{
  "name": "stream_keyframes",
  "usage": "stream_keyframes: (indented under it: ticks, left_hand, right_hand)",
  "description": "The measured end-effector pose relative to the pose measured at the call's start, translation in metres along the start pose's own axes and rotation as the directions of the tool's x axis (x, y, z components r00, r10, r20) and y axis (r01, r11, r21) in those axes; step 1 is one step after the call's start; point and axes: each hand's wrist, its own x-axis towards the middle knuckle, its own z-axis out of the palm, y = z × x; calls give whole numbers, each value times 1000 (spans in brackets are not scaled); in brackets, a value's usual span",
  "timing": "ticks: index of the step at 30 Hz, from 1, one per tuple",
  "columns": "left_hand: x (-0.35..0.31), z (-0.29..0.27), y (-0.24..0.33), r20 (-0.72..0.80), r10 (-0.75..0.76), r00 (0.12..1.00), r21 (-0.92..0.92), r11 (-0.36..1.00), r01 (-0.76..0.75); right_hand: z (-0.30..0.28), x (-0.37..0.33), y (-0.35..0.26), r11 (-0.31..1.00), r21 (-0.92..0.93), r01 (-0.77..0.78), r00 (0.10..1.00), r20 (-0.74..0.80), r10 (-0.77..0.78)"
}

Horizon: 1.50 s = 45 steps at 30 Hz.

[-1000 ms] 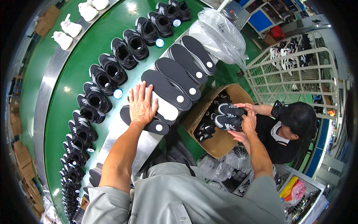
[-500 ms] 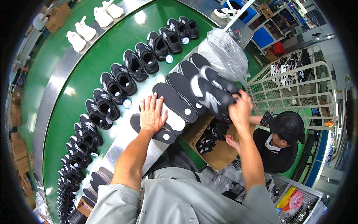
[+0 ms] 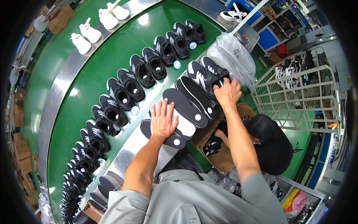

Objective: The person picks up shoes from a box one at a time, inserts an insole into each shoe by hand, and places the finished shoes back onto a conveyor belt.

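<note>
My left hand (image 3: 163, 120) lies flat, fingers spread, over black insoles (image 3: 182, 106) with white round stickers; a white piece shows among them beside the hand. On the metal ledge (image 3: 128, 151), farther right, a pair of black sneakers (image 3: 204, 75) with white and grey trim rests on or against other insoles. Around the heel ends of that pair my right hand (image 3: 228, 92) is closed, the fingertips partly hidden at the shoe openings. A dark grey insole (image 3: 192, 98) lies just left of the pair.
Beyond the ledge, a green conveyor (image 3: 112, 63) carries a long row of black sneakers (image 3: 121, 93). Clear plastic bags (image 3: 233, 52) lie at the ledge's far end. Below right, a co-worker (image 3: 274, 145) bends over a cardboard box (image 3: 222, 158) of shoes. A white wire rack (image 3: 298, 86) stands right.
My right hand has brought the sneakers down onto the ledge at its far part. My left hand stays on the insoles. The co-worker has bent lower, reaching into the box.
</note>
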Motion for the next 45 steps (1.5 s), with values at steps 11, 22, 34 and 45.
stream_keyframes:
  ticks: [11, 22, 34, 45]
  left_hand:
    - [2, 8, -5, -33, -1, 999, 17, 1000, 1]
    - [11, 11, 1, -40, 21, 999, 0, 1000, -21]
    - [16, 13, 3, -3, 11, 1000, 3, 1000, -11]
    - [21, 11, 7, 24, -4, 1000, -8, 1000, 5]
  right_hand:
    - [-238, -100, -112, -367, 876, 312, 468, -478, -743]
    - [-298, -116, -77, -380, 921, 89, 839, -275, -470]
    - [-29, 56, 52, 913, 180, 366, 911, 129, -391]
    - [-34, 82, 21, 885, 146, 441, 808, 364, -463]
